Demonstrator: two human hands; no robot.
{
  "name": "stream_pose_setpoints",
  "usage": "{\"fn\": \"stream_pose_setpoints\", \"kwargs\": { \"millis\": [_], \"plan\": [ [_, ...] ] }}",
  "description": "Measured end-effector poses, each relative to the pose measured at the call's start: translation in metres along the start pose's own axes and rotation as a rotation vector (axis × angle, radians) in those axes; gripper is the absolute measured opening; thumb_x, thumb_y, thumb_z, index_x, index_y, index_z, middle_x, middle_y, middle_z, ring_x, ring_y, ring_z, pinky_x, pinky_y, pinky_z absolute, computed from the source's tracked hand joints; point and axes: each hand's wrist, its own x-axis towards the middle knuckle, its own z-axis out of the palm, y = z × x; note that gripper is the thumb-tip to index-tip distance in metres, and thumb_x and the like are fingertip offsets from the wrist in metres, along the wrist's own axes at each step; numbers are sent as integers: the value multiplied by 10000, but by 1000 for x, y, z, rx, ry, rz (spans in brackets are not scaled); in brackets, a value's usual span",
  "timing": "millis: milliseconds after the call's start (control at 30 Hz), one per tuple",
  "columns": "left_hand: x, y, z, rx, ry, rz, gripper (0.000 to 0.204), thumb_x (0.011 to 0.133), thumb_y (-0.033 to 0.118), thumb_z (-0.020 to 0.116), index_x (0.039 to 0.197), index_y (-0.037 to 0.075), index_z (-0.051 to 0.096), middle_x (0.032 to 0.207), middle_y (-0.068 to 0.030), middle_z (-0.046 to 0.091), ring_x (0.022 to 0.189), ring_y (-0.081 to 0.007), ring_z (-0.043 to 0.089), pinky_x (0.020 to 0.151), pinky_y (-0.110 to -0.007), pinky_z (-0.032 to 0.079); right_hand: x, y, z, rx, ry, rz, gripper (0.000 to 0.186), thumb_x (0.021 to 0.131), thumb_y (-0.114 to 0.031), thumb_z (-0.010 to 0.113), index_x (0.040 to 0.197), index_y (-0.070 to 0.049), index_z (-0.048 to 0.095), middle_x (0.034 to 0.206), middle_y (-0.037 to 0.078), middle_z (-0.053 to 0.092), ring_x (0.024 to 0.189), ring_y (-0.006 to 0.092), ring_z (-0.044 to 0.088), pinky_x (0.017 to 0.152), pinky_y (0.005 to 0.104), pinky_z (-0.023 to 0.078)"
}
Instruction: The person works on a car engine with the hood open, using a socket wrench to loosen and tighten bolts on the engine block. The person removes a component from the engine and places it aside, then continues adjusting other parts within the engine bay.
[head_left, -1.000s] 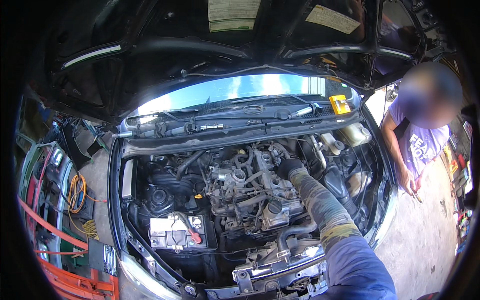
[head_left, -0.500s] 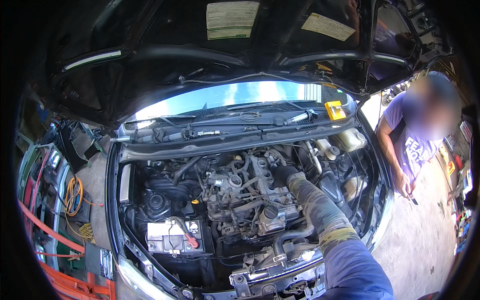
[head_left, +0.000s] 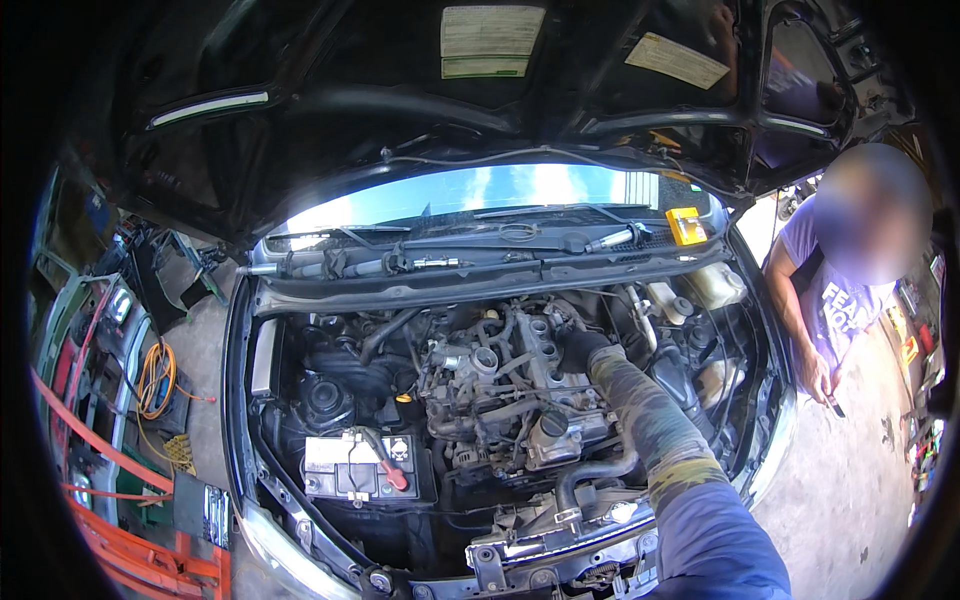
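Note:
My right arm, in a camouflage sleeve, reaches from the lower right over an open engine bay. At its end my right hand, in a dark glove, is at the far right side of the engine, close beside a row of round openings along its top. The fingers blend into the dark parts around them, so whether they grip anything does not show. A black oil filler cap sits on the engine nearer to me. My left hand is out of the picture.
A battery with a red terminal cover stands front left. A small yellow box rests below the windscreen. The raised bonnet hangs overhead. A person stands at the right, hands together. An orange hose lies coiled at the left.
The whole view has shifted slightly, so the car appears a little further right. My right hand stays at the same spot on the engine.

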Motion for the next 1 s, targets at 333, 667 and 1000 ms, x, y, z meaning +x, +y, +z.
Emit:
{"fn": "stream_pose_setpoints", "kwargs": {
  "millis": [333,667,1000],
  "plan": [
    [4,-18,14,86,-13,-27,335,931,479,714,1046,168,668,883,-161,736,773,-434,701,665,-541,524,5,-2,7,-13,-98,79,412,957,-379,588,1246,-130,745,1298,161,717,1247,354,663,1047,469,524],
    [3,-28,31,-52,175,19,191,886,235,750,978,84,679,775,-152,723,728,-368,731,669,-480,551,-22,-15,-22,24,-54,217,520,981,-474,510,1285,-106,718,1304,191,705,1232,365,667,1031,469,528],
    [4,-27,30,-50,138,43,159,907,234,732,945,87,684,777,-138,720,732,-364,722,682,-471,550,0,14,7,-71,-56,-63,390,932,-302,562,1218,-86,715,1226,169,741,1144,394,704,960,488,562]
  ]
}}
